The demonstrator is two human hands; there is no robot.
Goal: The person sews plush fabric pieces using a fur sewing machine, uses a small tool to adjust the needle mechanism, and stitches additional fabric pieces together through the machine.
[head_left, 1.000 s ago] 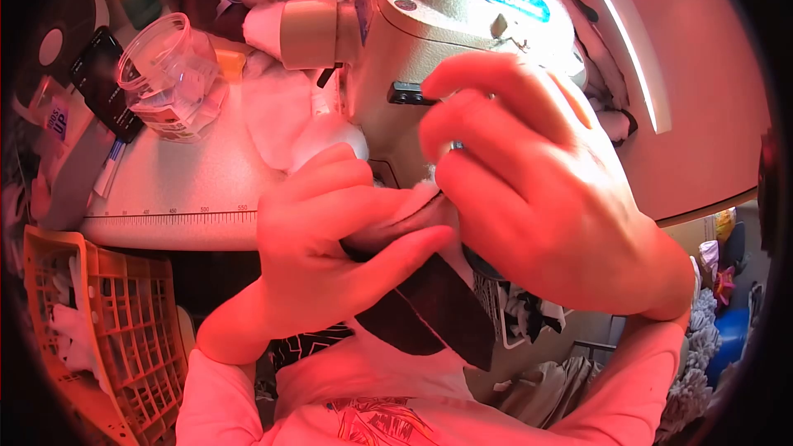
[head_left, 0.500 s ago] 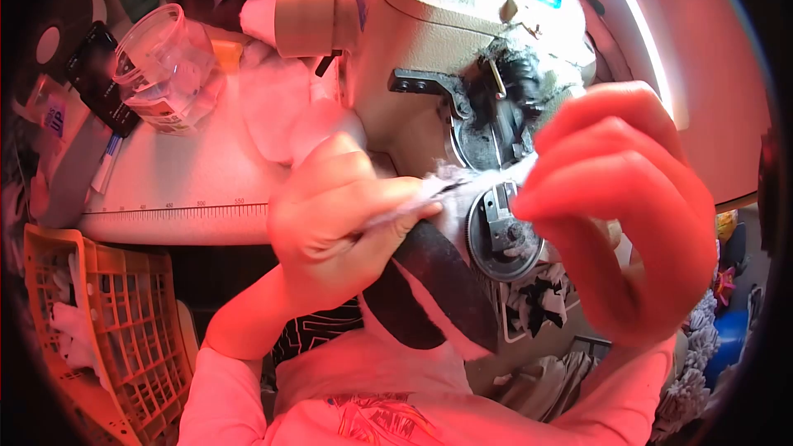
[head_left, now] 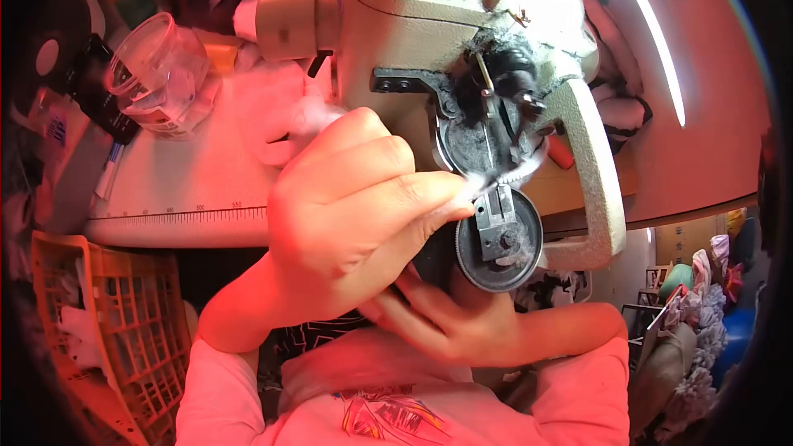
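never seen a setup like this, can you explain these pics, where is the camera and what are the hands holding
There is no robot here, just a person using two bare hands. The view is from one camera worn on the head, looking forward and down.

The pale machine looks like a sewing machine, with a round dark disc low at its front. The left hand pinches a fuzzy piece of material between its fingers, right by the disc. The right hand reaches in underneath the left; its fingertips are partly hidden, so I can't tell what it holds.

On the white table stands a clear jar, and a ruler scale runs along the near edge. An orange basket is below.
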